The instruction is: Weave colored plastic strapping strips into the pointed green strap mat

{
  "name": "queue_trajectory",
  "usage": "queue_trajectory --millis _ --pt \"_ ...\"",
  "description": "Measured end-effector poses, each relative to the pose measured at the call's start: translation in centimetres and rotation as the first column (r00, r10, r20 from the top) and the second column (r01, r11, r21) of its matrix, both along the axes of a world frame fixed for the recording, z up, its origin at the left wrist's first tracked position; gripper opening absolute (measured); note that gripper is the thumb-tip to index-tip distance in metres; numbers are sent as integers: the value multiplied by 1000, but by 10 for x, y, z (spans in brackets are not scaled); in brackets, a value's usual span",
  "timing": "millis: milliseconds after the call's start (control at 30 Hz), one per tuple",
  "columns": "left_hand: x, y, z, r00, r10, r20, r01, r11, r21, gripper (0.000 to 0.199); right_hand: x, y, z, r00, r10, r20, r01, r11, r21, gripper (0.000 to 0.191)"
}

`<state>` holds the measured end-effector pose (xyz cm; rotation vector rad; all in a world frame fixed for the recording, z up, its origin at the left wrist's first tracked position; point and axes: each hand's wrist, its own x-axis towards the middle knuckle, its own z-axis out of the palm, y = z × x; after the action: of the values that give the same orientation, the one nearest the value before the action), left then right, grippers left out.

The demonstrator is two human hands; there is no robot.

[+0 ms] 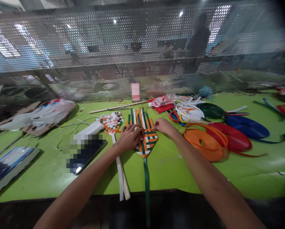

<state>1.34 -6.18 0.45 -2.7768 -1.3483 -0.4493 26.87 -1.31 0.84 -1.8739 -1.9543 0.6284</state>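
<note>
Weave (147, 140): long axis near-to-far, tapered end nearest, strip ends (140, 115) pointing away.

Left forearm (85, 181) is showing bare, tapering toward the wrist; small dark marks (118, 142), tattoo-like, are running near the left hand (130, 136), too small for reading. Right forearm (209, 175) is showing bare too, tapering toward right hand (165, 127).

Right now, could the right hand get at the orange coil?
Probably yes: the orange coil lies beside the right forearm with only its own loose strip over it, though the right hand is at the woven piece.
</note>
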Motion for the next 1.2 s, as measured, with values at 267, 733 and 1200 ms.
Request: queue_trajectory --millis 267,733,1200 --pt "-1 -1 4 997 -13 -77 12 1000 -20 47 2 4 -2 1000 -2 24 2 1000 3 22" --pt "-3 0 4 998 -44 -38 44 999 -16 43 8 5 -9 987 -8 -161 10 1000 16 17" --pt "10 9 9 999 -52 -2 52 999 -10 27 -3 -5 2 996 31 83 -41 992 120 13"
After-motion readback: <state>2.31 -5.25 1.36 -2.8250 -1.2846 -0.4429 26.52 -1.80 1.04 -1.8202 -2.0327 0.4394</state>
